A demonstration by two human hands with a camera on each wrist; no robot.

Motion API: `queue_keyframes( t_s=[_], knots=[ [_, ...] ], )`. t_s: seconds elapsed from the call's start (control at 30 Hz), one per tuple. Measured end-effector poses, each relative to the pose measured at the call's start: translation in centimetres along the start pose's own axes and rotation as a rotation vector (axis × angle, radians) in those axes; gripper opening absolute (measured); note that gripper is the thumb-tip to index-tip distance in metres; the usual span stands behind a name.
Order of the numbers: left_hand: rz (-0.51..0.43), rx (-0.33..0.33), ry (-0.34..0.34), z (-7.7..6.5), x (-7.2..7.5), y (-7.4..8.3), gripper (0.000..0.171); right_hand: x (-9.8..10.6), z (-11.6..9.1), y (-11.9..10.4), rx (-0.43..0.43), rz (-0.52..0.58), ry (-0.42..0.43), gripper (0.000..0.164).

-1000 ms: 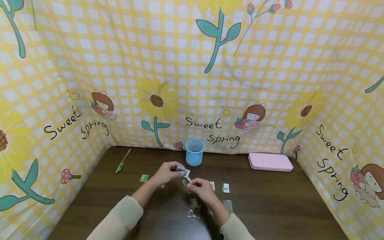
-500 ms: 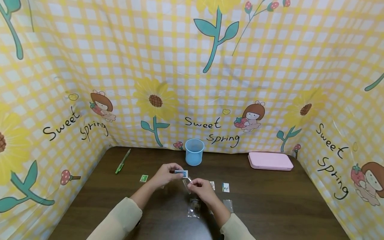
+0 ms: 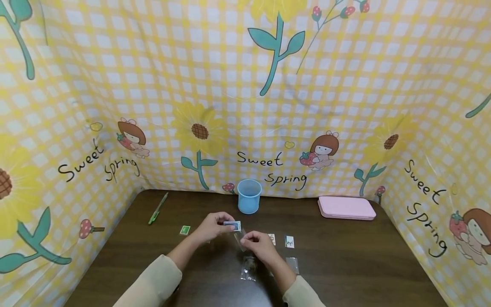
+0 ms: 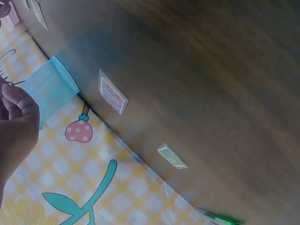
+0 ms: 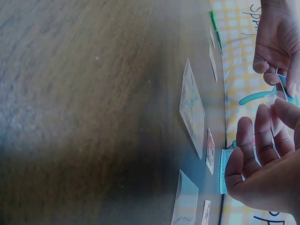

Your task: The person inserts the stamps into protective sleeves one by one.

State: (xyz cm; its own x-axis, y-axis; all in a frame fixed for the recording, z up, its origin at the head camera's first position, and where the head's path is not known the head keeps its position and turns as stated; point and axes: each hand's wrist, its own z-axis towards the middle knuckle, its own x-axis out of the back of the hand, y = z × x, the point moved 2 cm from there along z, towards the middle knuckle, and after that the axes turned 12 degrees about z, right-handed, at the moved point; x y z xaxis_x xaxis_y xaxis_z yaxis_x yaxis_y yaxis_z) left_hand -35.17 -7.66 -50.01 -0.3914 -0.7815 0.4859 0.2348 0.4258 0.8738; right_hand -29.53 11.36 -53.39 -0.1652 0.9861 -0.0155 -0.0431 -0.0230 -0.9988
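Between its thumb and fingers, my left hand [image 3: 215, 227] pinches a small blue stamp [image 3: 233, 225] with a white edge. My right hand [image 3: 258, 244] pinches a clear plastic sleeve [image 3: 240, 241] just below it, and the sleeve's upper end overlaps the stamp's lower edge in the head view. Both hands are raised above the table, as the right wrist view shows. The left wrist view has only part of the left hand [image 4: 16, 117] at its edge; the stamp is outside it. Under the hands lies a clear sleeve [image 3: 248, 269], with another sleeve [image 3: 292, 265] to its right.
On the left lie a green stamp [image 3: 185, 230] and a green pen [image 3: 157, 209]. A pinkish stamp [image 4: 112, 93] is near the blue cup [image 3: 249, 196]. Two more stamps, one partly hidden [image 3: 272, 238], one black-and-white [image 3: 289, 242], sit right. A pink case [image 3: 347, 208] stands at back.
The blue stamp has turned from slanted to nearly level and come slightly lower with my left hand. The sleeve's top has shifted up against it. My right hand has barely moved.
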Motion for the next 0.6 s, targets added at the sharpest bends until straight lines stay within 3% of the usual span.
queue_keyframes(
  t_s=[0.3,0.6],
  knots=[
    [0.007,-0.011,-0.02,0.3,-0.2,0.4,0.022,0.2,0.1,-0.4,-0.042,-0.005,0.015,0.019],
    [0.025,-0.013,-0.004,0.1,-0.2,1.1,0.021,0.0,-1.5,-3.8,-0.041,-0.005,0.001,0.017]
  ],
)
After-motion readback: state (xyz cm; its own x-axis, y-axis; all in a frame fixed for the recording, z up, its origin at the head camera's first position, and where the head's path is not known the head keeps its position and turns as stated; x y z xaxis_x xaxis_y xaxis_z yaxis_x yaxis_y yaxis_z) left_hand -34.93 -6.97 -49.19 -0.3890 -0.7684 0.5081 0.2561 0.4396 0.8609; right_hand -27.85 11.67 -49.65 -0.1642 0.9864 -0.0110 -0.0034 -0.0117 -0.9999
